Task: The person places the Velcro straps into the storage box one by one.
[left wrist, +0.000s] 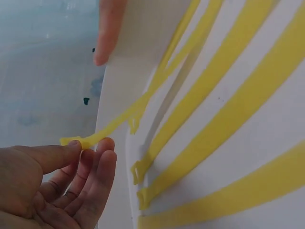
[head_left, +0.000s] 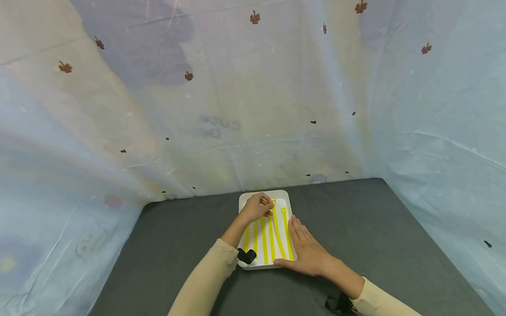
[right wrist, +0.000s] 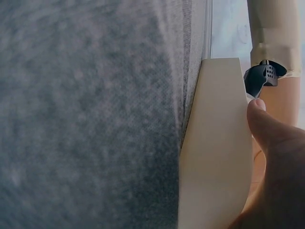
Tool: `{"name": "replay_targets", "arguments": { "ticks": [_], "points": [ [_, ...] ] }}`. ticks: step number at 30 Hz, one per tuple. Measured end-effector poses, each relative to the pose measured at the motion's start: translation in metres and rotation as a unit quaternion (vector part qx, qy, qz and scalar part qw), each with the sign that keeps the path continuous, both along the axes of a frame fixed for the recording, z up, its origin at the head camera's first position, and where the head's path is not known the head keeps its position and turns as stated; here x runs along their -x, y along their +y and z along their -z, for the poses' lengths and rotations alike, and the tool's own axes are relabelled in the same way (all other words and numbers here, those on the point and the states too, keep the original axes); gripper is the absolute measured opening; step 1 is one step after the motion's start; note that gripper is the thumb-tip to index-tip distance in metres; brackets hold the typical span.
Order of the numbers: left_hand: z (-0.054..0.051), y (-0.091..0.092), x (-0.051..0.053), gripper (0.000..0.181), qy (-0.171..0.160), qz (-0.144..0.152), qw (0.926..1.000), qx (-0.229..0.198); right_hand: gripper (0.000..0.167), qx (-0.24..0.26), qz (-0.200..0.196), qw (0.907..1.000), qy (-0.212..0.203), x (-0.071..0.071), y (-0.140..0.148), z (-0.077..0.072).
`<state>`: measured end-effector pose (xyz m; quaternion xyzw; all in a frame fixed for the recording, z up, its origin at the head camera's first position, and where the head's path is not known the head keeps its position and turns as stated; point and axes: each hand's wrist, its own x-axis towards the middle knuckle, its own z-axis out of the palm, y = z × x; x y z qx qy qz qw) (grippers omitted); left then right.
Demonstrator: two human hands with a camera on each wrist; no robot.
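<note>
My left hand (head_left: pixel 258 207) is over the far part of a white tray (head_left: pixel 247 266), pinching the slotted end of a yellow strap, which looks like a hook-and-loop cable tie (left wrist: pixel 114 123), between thumb and fingers. That end is lifted off the tray, while the rest of the strap slants back toward the near side. Several more yellow straps (left wrist: pixel 217 69) lie lengthwise in the tray, roughly side by side. Along the tray's near right corner, my right hand (head_left: pixel 312 254) rests with straight fingers on the right rim and its thumb at the near edge. In the right wrist view, the thumb (right wrist: pixel 267 124) touches the tray wall.
The tray stands on a dark grey cloth-covered table (head_left: pixel 356 228), near its back edge. Pale patterned sheeting (head_left: pixel 245 109) hangs behind and on both sides. A black wrist camera (head_left: pixel 247 256) on the left wrist sits over the tray's near left part.
</note>
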<state>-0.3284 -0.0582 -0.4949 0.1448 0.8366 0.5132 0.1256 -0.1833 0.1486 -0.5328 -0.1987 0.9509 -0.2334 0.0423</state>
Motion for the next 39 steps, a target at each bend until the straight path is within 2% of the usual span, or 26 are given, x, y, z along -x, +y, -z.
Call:
{"name": "replay_targets", "arguments": {
  "ticks": [7, 15, 23, 33, 39],
  "points": [
    [0.000, 0.006, 0.007, 0.014, 0.010, -0.005, 0.9989, 0.045, 0.132, 0.004, -0.003, 1.0000, 0.006, -0.002, 0.000, -0.003],
    [0.002, 0.012, 0.010, 0.012, 0.026, -0.002, 0.9965, 0.079, 0.131, 0.005, -0.007, 0.9999, 0.012, -0.002, -0.001, -0.003],
    [0.008, 0.014, 0.009, 0.010, 0.040, -0.003, 0.9957, 0.084, 0.130, 0.006, -0.007, 0.9999, 0.014, -0.002, -0.001, -0.002],
    [0.016, 0.016, 0.007, 0.012, 0.016, -0.026, 0.9953, 0.092, 0.131, 0.001, -0.003, 1.0000, 0.001, 0.000, 0.000, 0.001],
    [0.019, 0.017, 0.007, 0.014, 0.026, -0.026, 0.9937, 0.106, 0.131, 0.006, -0.003, 1.0000, -0.004, -0.001, 0.001, -0.001]
  ]
}}
